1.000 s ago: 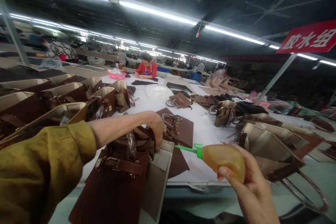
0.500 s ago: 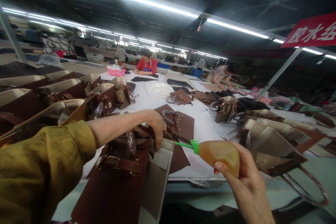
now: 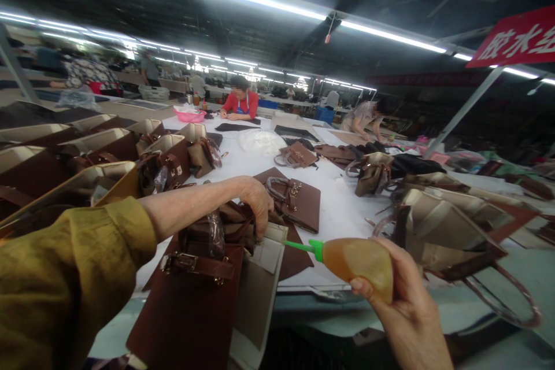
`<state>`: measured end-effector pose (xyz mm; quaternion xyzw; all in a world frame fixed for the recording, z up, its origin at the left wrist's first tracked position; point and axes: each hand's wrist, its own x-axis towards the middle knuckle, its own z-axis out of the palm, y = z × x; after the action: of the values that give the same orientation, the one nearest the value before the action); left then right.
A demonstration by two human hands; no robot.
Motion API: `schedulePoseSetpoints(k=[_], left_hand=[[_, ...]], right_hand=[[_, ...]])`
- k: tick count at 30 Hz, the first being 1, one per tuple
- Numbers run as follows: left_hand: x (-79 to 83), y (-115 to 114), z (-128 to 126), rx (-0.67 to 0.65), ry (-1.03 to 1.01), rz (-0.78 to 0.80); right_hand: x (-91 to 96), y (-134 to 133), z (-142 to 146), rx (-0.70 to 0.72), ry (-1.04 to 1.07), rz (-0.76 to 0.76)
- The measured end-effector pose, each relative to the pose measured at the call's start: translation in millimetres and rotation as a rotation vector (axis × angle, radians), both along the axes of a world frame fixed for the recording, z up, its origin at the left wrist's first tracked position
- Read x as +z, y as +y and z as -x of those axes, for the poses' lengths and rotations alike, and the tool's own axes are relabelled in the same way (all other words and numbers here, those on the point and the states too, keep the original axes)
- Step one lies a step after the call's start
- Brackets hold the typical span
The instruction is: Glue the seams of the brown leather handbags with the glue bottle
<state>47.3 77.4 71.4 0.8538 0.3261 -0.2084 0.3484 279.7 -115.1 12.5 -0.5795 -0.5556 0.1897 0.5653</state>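
Observation:
My right hand [image 3: 410, 295] is wrapped round a soft squeeze bottle [image 3: 358, 263] of amber liquid, lying nearly level. Its thin green nozzle [image 3: 299, 246] points left, with the tip at the edge of a pale panel [image 3: 271, 248] on a dark brown handbag [image 3: 191, 306]. From above, my left hand [image 3: 258, 202] reaches over the bag, fingers bent down and closed at the inner side of that panel; the fingertips are partly hidden. A buckled strap [image 3: 199, 266] and a plastic-wrapped handle [image 3: 215, 234] lie on the bag. Behind it, another brown handbag [image 3: 303, 202] lies flat.
Open brown bags [image 3: 104, 150] stand in rows on the left of the white table [image 3: 338, 202]. More open bags [image 3: 451, 231] are on the right, one handle [image 3: 529, 306] hanging over the front edge. Across the table, a person in red [image 3: 240, 105] and another person [image 3: 362, 118] lean over work.
The bottle has tilted and come slightly left, its nozzle tip now lower along the panel's edge. My left hand stays at the bag. The whole view has shifted a little.

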Motion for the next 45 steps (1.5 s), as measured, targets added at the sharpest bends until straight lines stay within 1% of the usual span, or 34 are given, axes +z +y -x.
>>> schedulePoseSetpoints(k=[3,5,9,12,14,19,21,24,27,32,36,39,42,45], left_hand=[[3.7,-2.2,-2.2,0.0,0.155,-0.004],[5.1,-2.7,-2.8,0.004,0.188,-0.013],[3.5,-1.1,-2.2,0.0,0.172,0.027],[2.7,-1.2,-2.8,0.008,0.184,0.005],[4.7,-3.3,-4.6,0.004,0.196,-0.003],[12.5,-10.3,-10.0,-0.019,0.185,-0.054],[12.0,-10.2,-10.5,-0.023,0.191,-0.042],[6.9,-7.1,-9.3,-0.038,0.197,-0.039],[2.5,-4.9,-8.0,-0.044,0.203,-0.058],[3.5,-6.9,-9.1,-0.037,0.187,-0.055],[1.8,-5.5,-10.3,-0.027,0.195,-0.021],[0.4,-4.3,-10.5,-0.041,0.201,-0.041],[2.9,-6.5,-10.9,-0.051,0.203,-0.11],[6.2,-9.8,-11.4,-0.043,0.214,-0.093]], right_hand=[[8.5,2.3,6.3,-0.037,0.062,-0.035],[11.3,3.9,9.3,-0.034,0.091,-0.038],[6.5,4.3,7.9,-0.011,0.112,0.006],[3.1,3.3,5.2,0.022,0.153,0.083],[3.9,3.1,4.5,0.055,0.201,0.126],[7.0,5.3,3.3,0.083,0.281,0.162],[4.8,7.0,2.3,0.08,0.299,0.171],[-0.5,10.4,1.3,0.068,0.328,0.169],[-4.0,12.9,2.0,0.075,0.335,0.178],[-6.1,10.9,5.1,0.039,0.304,0.151],[-8.0,7.1,3.9,0.071,0.25,0.168],[-6.9,6.2,1.5,0.066,0.262,0.179],[-5.2,6.7,-0.2,0.072,0.284,0.187],[-5.5,7.2,0.1,0.102,0.292,0.198]])
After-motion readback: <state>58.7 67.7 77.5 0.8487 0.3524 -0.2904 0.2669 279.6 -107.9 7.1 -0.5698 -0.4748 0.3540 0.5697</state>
